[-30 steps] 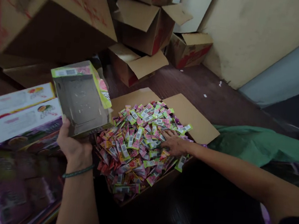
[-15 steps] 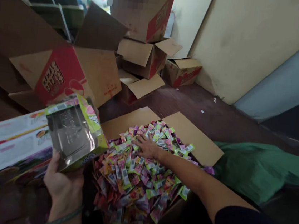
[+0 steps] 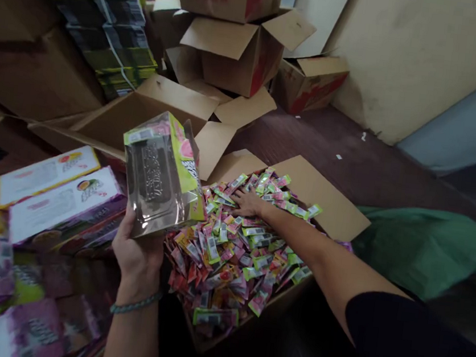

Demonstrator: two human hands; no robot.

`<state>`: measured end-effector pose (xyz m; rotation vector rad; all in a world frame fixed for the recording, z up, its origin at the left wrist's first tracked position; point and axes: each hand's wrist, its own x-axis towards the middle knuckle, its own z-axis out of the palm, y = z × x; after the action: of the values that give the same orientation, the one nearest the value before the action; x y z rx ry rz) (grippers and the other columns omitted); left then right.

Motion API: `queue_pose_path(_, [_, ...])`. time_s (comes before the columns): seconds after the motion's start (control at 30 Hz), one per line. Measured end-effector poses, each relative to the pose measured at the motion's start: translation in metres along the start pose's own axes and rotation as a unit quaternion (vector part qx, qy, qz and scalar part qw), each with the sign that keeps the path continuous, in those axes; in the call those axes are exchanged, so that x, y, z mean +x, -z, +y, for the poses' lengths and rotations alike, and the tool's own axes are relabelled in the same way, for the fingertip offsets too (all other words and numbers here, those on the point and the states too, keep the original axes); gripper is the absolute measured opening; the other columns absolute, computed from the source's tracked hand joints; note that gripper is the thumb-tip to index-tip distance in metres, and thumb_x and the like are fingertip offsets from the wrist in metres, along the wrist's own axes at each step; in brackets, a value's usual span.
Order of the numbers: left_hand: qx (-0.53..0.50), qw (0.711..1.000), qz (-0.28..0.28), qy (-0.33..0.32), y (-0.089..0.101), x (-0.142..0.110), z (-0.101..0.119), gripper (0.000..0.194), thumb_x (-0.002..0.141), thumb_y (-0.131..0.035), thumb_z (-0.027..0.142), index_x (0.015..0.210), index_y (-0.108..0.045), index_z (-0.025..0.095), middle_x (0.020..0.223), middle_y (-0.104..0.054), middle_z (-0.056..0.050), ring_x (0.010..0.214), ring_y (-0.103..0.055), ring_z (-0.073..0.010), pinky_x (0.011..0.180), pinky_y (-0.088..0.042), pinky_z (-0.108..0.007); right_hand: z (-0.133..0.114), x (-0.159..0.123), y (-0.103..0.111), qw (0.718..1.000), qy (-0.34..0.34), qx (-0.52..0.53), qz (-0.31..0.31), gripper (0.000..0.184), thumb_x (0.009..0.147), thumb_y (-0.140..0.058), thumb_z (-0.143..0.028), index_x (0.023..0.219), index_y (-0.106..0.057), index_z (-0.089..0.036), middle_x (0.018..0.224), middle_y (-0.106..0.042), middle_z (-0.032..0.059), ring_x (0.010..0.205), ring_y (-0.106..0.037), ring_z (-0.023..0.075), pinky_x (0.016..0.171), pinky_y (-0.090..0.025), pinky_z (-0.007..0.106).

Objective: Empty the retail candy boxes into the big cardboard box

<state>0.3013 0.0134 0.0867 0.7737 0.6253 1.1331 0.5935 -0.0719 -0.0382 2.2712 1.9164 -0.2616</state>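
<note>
My left hand [image 3: 137,253] grips the bottom of an empty retail box [image 3: 161,172] with a shiny silver inside and green and pink printed sides, held tilted above the floor. My right hand [image 3: 249,202] lies palm down on a heap of small pink, green and yellow sachets [image 3: 234,247] that fills an open brown carton [image 3: 333,204]. Its fingers are spread over the far part of the heap; whether any sachet is gripped is hidden. A green braided band circles my left wrist.
Flat printed display boxes [image 3: 47,191] are piled at the left. Open brown cartons [image 3: 236,46] are stacked at the back, with one lying open behind the held box. A green cloth [image 3: 423,245] lies at the right on the dark floor. A pale wall [image 3: 407,54] stands behind.
My right hand slid from the near right side of the heap to its far part. The held box shifted right and up in the picture as my view swung.
</note>
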Motion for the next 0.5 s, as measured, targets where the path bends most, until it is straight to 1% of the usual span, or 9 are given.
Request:
queue_pose_path(0.07, [-0.03, 0.999, -0.02, 0.001, -0.002, -0.005, 0.002, 0.022, 0.079, -0.072, 0.036, 0.1, -0.077, 0.029, 0.118, -0.076, -0.003, 0.118, -0.067, -0.0275, 0.09, -0.062, -0.039, 0.0, -0.018, 0.026, 1.0, 0.012, 0.012, -0.016, 0.064, 0.096, -0.068, -0.052, 0.15, -0.054, -0.02, 0.149, -0.05, 0.0175, 0.138, -0.044, 0.037, 0.117, -0.031, 0.062])
queue_pose_path(0.13, [-0.05, 0.998, -0.026, 0.018, -0.006, -0.008, 0.001, 0.022, 0.082, -0.069, 0.036, 0.102, -0.076, 0.028, 0.119, -0.076, -0.004, 0.115, -0.068, -0.0284, 0.084, -0.062, -0.04, 0.002, -0.041, 0.053, 0.999, 0.017, 0.034, -0.022, 0.045, 0.096, -0.071, -0.037, 0.137, -0.066, -0.02, 0.143, -0.056, 0.0158, 0.132, -0.052, 0.0352, 0.115, -0.038, 0.055])
queue_pose_path(0.17, [-0.055, 0.998, -0.025, 0.028, -0.01, -0.009, -0.001, 0.022, 0.084, -0.066, 0.037, 0.102, -0.076, 0.027, 0.119, -0.076, -0.004, 0.113, -0.069, -0.0281, 0.082, -0.062, -0.039, 0.002, -0.056, 0.066, 0.999, 0.014, 0.041, -0.021, 0.035, 0.098, -0.067, -0.031, 0.13, -0.07, -0.018, 0.138, -0.06, 0.0153, 0.128, -0.056, 0.0334, 0.113, -0.041, 0.05])
queue_pose_path(0.2, [-0.058, 0.997, -0.025, 0.037, -0.014, -0.011, -0.005, 0.023, 0.086, -0.064, 0.038, 0.102, -0.076, 0.027, 0.118, -0.076, -0.005, 0.11, -0.069, -0.0274, 0.081, -0.062, -0.038, 0.002, -0.073, 0.078, 0.999, 0.006, 0.052, -0.01, 0.029, 0.101, -0.061, -0.028, 0.126, -0.072, -0.016, 0.132, -0.063, 0.0152, 0.124, -0.059, 0.0315, 0.111, -0.044, 0.046])
queue_pose_path(0.27, [-0.056, 0.997, -0.034, 0.046, -0.027, -0.019, -0.017, 0.024, 0.087, -0.064, 0.037, 0.104, -0.076, 0.026, 0.116, -0.077, -0.004, 0.108, -0.07, -0.0245, 0.084, -0.061, -0.036, -0.002, -0.116, 0.098, 0.991, -0.026, 0.117, 0.061, 0.034, 0.107, -0.051, -0.031, 0.13, -0.069, -0.014, 0.132, -0.063, 0.0158, 0.126, -0.059, 0.0293, 0.112, -0.044, 0.042])
queue_pose_path(0.3, [-0.05, 0.996, -0.05, 0.051, -0.034, -0.026, -0.025, 0.024, 0.086, -0.066, 0.036, 0.105, -0.076, 0.025, 0.116, -0.076, -0.004, 0.108, -0.069, -0.0229, 0.087, -0.06, -0.034, -0.007, -0.14, 0.105, 0.977, -0.04, 0.178, 0.113, 0.039, 0.109, -0.049, -0.036, 0.138, -0.064, -0.014, 0.138, -0.06, 0.0158, 0.13, -0.056, 0.0288, 0.115, -0.042, 0.042])
queue_pose_path(0.37, [-0.026, 0.991, -0.107, 0.073, -0.05, -0.047, -0.044, 0.028, 0.082, -0.075, 0.035, 0.106, -0.076, 0.023, 0.117, -0.075, -0.004, 0.109, -0.068, -0.0211, 0.092, -0.057, -0.031, -0.025, -0.194, 0.111, 0.917, -0.054, 0.328, 0.219, 0.055, 0.107, -0.054, -0.048, 0.153, -0.049, -0.018, 0.152, -0.049, 0.0134, 0.141, -0.047, 0.0277, 0.12, -0.038, 0.043])
queue_pose_path(0.43, [0.017, 0.98, -0.171, 0.103, -0.066, -0.076, -0.063, 0.036, 0.075, -0.083, 0.036, 0.108, -0.075, 0.023, 0.118, -0.074, -0.003, 0.109, -0.067, -0.0196, 0.094, -0.055, -0.028, -0.048, -0.245, 0.107, 0.849, -0.061, 0.443, 0.282, 0.083, 0.097, -0.068, -0.058, 0.162, -0.032, -0.024, 0.162, -0.036, 0.0109, 0.148, -0.038, 0.0278, 0.124, -0.035, 0.046])
queue_pose_path(0.5, [0.074, 0.962, -0.229, 0.129, -0.082, -0.108, -0.078, 0.047, 0.072, -0.088, 0.037, 0.115, -0.074, 0.025, 0.115, -0.074, -0.001, 0.104, -0.067, -0.0178, 0.091, -0.054, -0.024, -0.069, -0.285, 0.094, 0.797, -0.099, 0.496, 0.331, 0.112, 0.079, -0.085, -0.064, 0.165, -0.024, -0.026, 0.165, -0.029, 0.0118, 0.151, -0.031, 0.0312, 0.126, -0.031, 0.051])
